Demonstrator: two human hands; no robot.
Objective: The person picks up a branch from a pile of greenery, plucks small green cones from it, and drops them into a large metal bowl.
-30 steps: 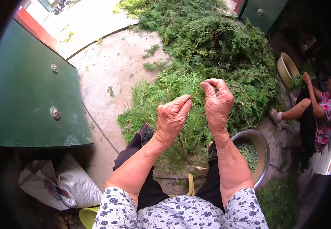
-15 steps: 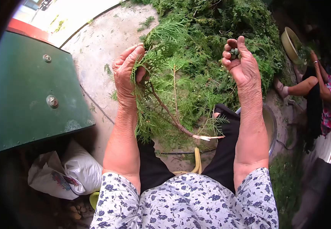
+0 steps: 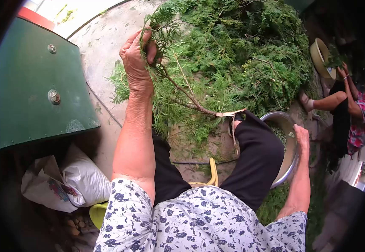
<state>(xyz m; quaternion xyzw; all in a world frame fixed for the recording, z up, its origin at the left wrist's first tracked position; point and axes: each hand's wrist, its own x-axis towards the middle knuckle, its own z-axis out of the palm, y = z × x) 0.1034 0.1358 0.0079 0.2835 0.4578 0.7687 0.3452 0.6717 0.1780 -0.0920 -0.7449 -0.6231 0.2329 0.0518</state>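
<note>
My left hand (image 3: 139,56) is closed on a leafy green branch (image 3: 191,103), whose brown stem runs right to a pale, torn end over my knee. At the right, my right hand (image 3: 301,136) is at the rim of a metal basin (image 3: 291,163) beside my leg; its fingers are partly hidden and I cannot make out whether they hold anything. Small greenish pieces lie inside the basin. A large heap of green branches (image 3: 249,54) is in front of me.
A green metal box (image 3: 35,92) stands at the left, above white sacks (image 3: 88,178) and a lime-green container (image 3: 97,215). On the right, another person (image 3: 352,103) sits beside a yellowish basin (image 3: 320,58). A yellow curved piece (image 3: 213,172) is between my legs.
My right hand, earlier raised with small green pieces in it, has come down to the metal basin. My left hand and the branch have moved up and slightly left.
</note>
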